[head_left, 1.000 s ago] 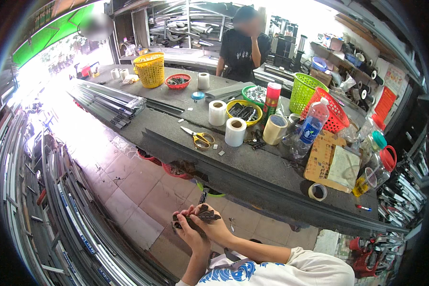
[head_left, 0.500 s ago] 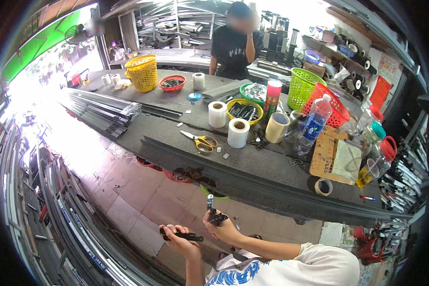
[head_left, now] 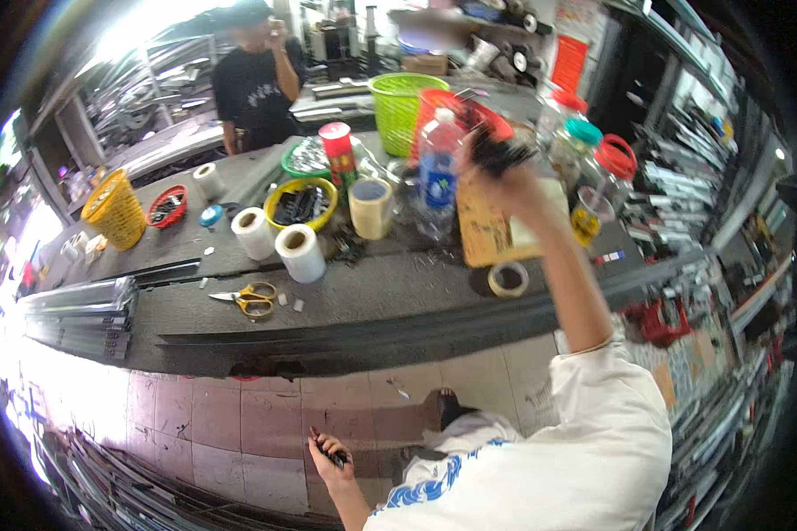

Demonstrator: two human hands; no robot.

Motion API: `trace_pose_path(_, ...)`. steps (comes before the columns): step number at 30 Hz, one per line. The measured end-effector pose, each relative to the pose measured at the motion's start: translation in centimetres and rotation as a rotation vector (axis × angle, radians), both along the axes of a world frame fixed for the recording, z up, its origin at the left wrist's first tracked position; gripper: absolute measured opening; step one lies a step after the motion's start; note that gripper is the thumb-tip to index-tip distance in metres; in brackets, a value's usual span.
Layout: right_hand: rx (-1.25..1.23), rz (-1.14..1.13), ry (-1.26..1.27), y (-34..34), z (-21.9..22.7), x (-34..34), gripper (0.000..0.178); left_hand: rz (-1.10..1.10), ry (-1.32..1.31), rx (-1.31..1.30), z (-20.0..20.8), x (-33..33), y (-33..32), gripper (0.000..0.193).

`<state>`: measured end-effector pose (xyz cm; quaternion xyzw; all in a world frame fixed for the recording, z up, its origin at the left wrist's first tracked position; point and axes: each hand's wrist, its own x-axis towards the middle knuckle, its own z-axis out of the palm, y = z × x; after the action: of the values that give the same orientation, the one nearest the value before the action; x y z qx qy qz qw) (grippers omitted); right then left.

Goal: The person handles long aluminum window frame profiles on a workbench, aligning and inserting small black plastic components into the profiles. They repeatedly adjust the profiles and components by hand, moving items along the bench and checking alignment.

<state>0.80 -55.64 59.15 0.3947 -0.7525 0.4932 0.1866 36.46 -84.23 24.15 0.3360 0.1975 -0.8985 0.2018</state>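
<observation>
My right hand (head_left: 511, 183) reaches out over the far right part of the workbench, smeared by motion. A black part (head_left: 499, 152), too blurred to name, is at its fingers, in front of the red basket (head_left: 436, 104) and above a brown cardboard sheet (head_left: 480, 232). Low in the picture, over the tiled floor, my left hand (head_left: 332, 457) is closed around a small black part (head_left: 336, 457); a dark reddish tip sticks out above the fingers. A clear plastic bottle (head_left: 437, 181) with a blue label stands just left of my right hand.
Yellow-handled scissors (head_left: 255, 301), white film rolls (head_left: 300, 253), a tape roll (head_left: 508, 280) and a yellow basket of black parts (head_left: 301, 205) lie on the workbench (head_left: 372, 292). Lidded jars (head_left: 613, 162) stand at right. Across the bench stands a person in dark clothes (head_left: 255, 88).
My right hand has swung up from below the bench edge to over its far right side with the black part. My left hand stays low. The view has turned to the right.
</observation>
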Motion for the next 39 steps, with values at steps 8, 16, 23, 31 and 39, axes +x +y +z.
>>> trace_pose_path(8, 0.432, -0.776, 0.252, 6.5, 1.6, -29.0, 0.037, 0.138, -0.012, -0.480, 1.6, 0.0, -0.8, 0.027)
trace_pose_path(16, 0.739, -0.508, -0.012, 8.0, -4.6, -38.0, 0.054, 0.412, 0.029, -0.308, 1.6, -1.9, 3.4, 0.024)
trace_pose_path(23, 0.344, -0.666, 0.313, 7.0, 2.5, -25.0, 0.040, 0.373, -0.143, -0.254, -2.9, -4.0, 7.2, 0.035)
trace_pose_path(31, 0.418, 0.064, 0.053, -7.1, 2.5, -2.3, 0.038, 0.302, -0.014, -0.300, -1.6, -1.2, -1.7, 0.037)
trace_pose_path(39, 0.355, 1.012, -1.008, -31.5, -8.2, 12.1, 0.058, 0.112, -0.505, -0.890, 3.2, 11.7, -16.8, 0.042)
